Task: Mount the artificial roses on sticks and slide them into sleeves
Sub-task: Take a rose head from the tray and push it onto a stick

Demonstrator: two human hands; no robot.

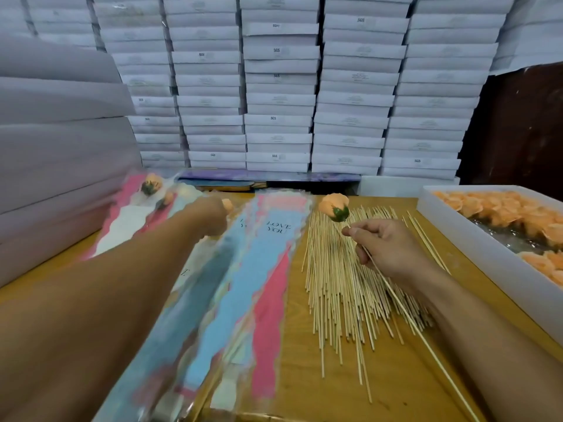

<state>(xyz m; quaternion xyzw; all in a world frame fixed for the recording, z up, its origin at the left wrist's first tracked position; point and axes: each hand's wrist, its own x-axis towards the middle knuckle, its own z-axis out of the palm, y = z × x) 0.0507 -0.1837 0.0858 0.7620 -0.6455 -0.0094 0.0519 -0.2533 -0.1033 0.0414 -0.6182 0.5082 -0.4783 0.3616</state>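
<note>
My right hand (pixel 385 246) pinches a thin wooden stick (pixel 405 315) with an orange rose (pixel 334 206) mounted on its far tip, held above the pile of loose sticks (pixel 341 278). My left hand (pixel 211 216) reaches forward over the stack of pink and blue "LOVE YOU" sleeves (pixel 259 269); it is blurred, and its fingers curl round a clear sleeve (pixel 195 300). An orange finger cot shows on one fingertip. Sleeved roses (pixel 152 184) lie at the far left.
A white tray (pixel 475 239) full of orange rose heads (pixel 502 211) stands at the right on the wooden table (pixel 304 360). Stacked white boxes (pixel 280 86) wall off the back. Large grey sheets (pixel 61 147) are piled at the left.
</note>
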